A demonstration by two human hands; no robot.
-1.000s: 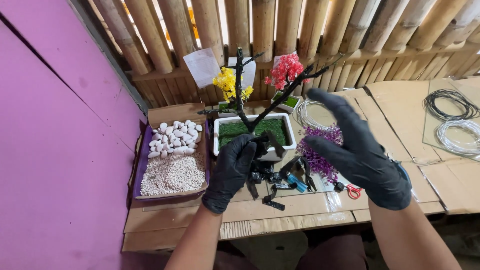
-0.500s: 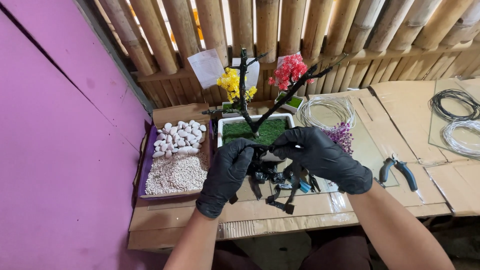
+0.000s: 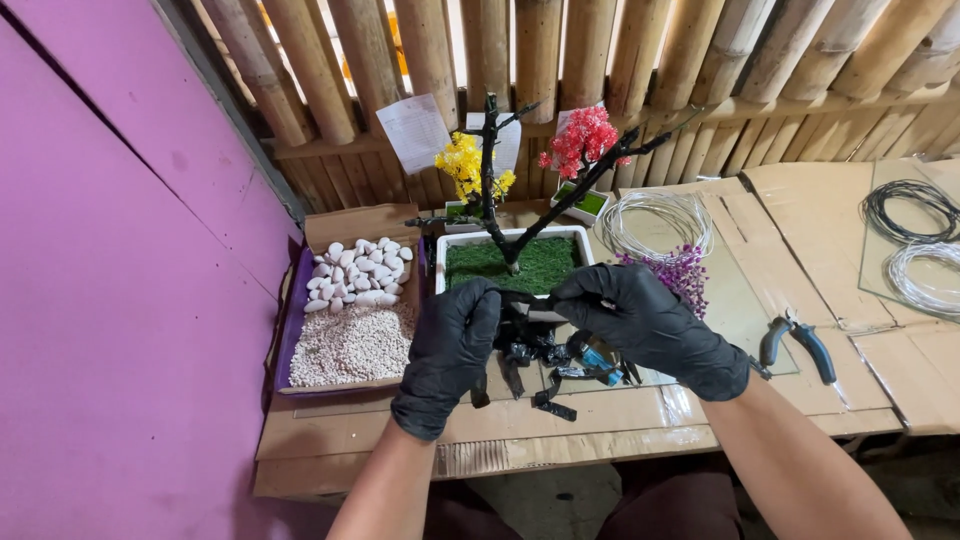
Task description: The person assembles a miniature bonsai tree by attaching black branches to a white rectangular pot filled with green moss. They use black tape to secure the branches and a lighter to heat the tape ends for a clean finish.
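Note:
Both of my hands wear black gloves and meet over the front edge of a white rectangular planter (image 3: 446, 250) filled with green moss. My left hand (image 3: 452, 345) and my right hand (image 3: 645, 325) each pinch one end of a thin black strip (image 3: 522, 297) stretched between them. A bare black forked tree trunk (image 3: 494, 190) rises from the moss. Below my hands lies a heap of black tape scraps (image 3: 540, 365) with a blue piece among them.
A box (image 3: 350, 325) of white pebbles and fine gravel sits at left beside a purple wall. Small yellow (image 3: 462, 165) and red (image 3: 585, 138) blossom trees stand behind. Purple blossoms (image 3: 680, 272), wire coils (image 3: 655, 215), black and white coils (image 3: 915, 235) and pliers (image 3: 800, 340) lie right.
My right hand came in from the right, away from the purple blossoms, to meet my left hand at the planter's front. Both now hold the black strip between them.

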